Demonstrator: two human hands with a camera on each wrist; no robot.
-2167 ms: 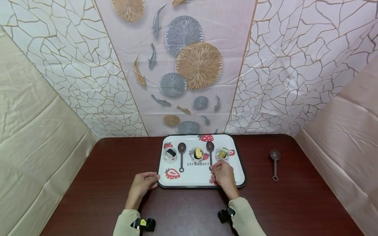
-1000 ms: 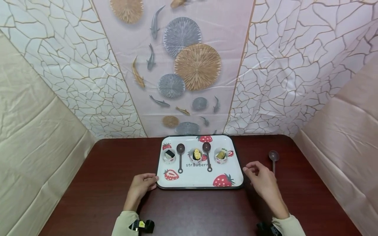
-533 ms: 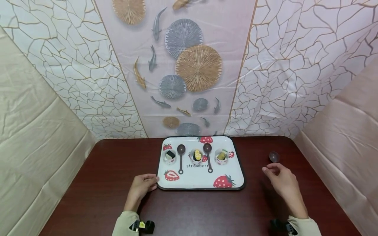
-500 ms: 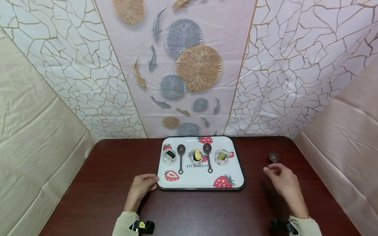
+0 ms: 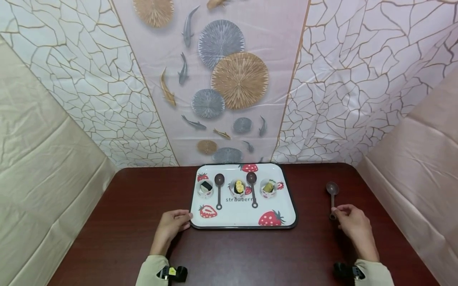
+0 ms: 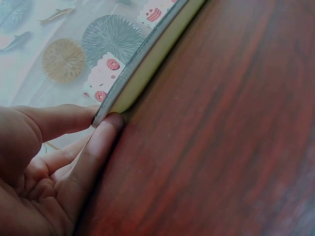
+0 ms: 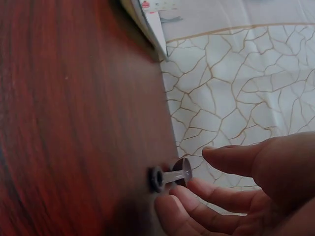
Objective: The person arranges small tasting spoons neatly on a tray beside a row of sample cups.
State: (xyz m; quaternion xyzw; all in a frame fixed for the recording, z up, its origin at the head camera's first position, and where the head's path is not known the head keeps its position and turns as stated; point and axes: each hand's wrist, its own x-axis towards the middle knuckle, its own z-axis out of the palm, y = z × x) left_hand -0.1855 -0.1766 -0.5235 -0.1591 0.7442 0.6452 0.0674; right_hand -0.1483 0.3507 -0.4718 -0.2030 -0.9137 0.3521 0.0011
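My left hand [image 5: 171, 227] pinches the near left corner of a white strawberry-print tray [image 5: 232, 220], thumb against the rim; the left wrist view shows a finger under the edge. Right of the tray, my right hand [image 5: 356, 226] is at the handle of a brown spoon [image 5: 332, 188] lying on the table. In the right wrist view, thumb and fingers [image 7: 224, 199] stand apart beside the spoon's ring end [image 7: 156, 179]. On the tray are two more brown spoons, one left [image 5: 219, 179] and one right of middle [image 5: 252, 178], with handles toward me.
Between and beside the tray's spoons sit small cups: one with black-and-white food [image 5: 205, 194], one with yellow-topped food [image 5: 237, 194], one with green-yellow food [image 5: 268, 194]. The dark wooden table [image 5: 232, 254] meets a patterned cloth wall [image 5: 322, 131] behind.
My right hand has let go of the tray's right spoon and moved right to the spoon on the table. That tray spoon now leans slightly. The left hand keeps its place.
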